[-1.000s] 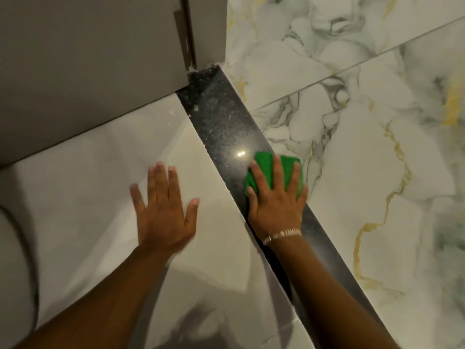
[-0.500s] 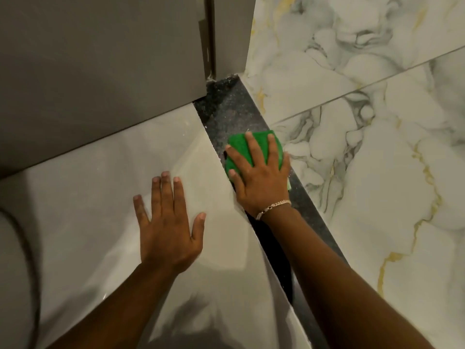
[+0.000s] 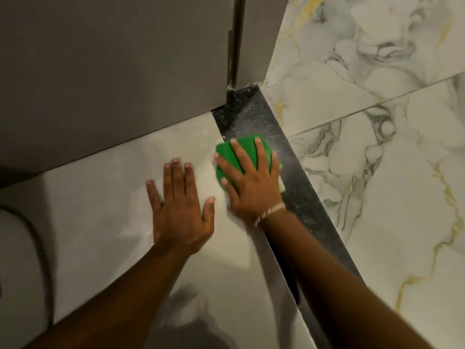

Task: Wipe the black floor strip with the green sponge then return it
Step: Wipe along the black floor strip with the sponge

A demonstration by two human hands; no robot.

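Observation:
A speckled black floor strip [image 3: 251, 117] runs from the grey door frame at top centre down to the lower right, between pale tile and marble tile. My right hand [image 3: 251, 185] presses flat on the green sponge [image 3: 247, 148], fingers spread over it, at the strip's left edge near its far end. The sponge partly overlaps the pale tile. Beside it, my left hand [image 3: 180, 210] lies flat and open on the pale tile [image 3: 100, 222], holding nothing. A bracelet sits on my right wrist.
A grey door or panel [image 3: 113, 71] fills the upper left, its frame [image 3: 261, 41] meeting the strip's far end. White marble floor with gold and grey veins [image 3: 377, 147] spreads to the right. A rounded white object [image 3: 15, 260] shows at the left edge.
My right hand has slid the sponge along the strip toward the door frame, away from me. The left hand stays planted on the pale tile.

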